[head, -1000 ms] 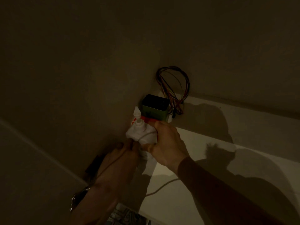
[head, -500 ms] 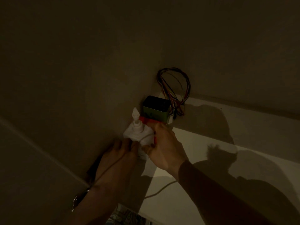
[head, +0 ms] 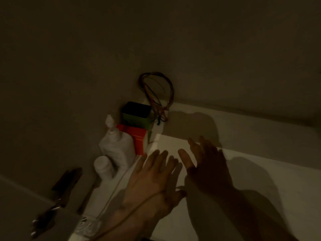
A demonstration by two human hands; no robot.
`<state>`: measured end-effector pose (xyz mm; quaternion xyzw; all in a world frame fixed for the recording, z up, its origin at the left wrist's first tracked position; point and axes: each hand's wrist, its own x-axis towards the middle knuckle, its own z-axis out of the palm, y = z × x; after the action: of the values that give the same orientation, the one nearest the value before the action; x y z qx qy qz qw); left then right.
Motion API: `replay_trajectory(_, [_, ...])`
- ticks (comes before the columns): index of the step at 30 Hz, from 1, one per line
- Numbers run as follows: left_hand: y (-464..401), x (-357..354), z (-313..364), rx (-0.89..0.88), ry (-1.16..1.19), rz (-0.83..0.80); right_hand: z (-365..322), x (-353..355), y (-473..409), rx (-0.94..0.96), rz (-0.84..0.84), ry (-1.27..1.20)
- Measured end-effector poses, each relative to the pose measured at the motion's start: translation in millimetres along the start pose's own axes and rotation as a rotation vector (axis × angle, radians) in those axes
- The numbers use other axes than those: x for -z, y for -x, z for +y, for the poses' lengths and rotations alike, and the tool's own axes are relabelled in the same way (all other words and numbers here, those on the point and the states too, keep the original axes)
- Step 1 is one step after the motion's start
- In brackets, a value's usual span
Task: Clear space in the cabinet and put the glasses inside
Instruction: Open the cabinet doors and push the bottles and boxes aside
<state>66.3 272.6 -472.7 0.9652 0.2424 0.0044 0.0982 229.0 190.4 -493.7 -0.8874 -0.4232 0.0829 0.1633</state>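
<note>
I look into a dim cabinet with a white shelf (head: 243,167). My left hand (head: 152,178) and my right hand (head: 206,164) hover side by side above the shelf, fingers spread, holding nothing. Against the left wall stand a white nozzle bottle (head: 116,145), a smaller white capped bottle (head: 103,166), a red box (head: 137,138) and a green tin (head: 136,113) behind it. The hands are just right of these, not touching them. No glasses are in view.
A bundle of coloured wires (head: 158,94) loops in the back corner. A thin cord (head: 111,193) runs along the shelf under my left wrist. Dark tools, perhaps scissors (head: 57,193), lie at the lower left beside a white power strip (head: 86,226).
Both hands have let go of the white bottle and red box and pulled back to the right, fingers spread. The view has shifted, showing a second bottle and tools at the left.
</note>
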Motion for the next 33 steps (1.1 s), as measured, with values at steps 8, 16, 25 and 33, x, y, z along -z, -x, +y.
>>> replay_trajectory(8, [-88, -42, 50, -0.002, -0.026, -0.109, 113, 30, 28, -0.273, -0.146, 0.228])
replay_trajectory(16, [-123, -42, 72, 0.012, 0.002, -0.159, 151, 53, 37, -0.357, -0.175, 0.265])
replay_trajectory(25, [-119, -36, 78, 0.036, -0.061, -0.193, 152, 43, 31, -0.276, -0.096, 0.237])
replay_trajectory(33, [-112, -15, 82, 0.046, -0.089, -0.201, 136, 57, 36, -0.274, -0.157, 0.211])
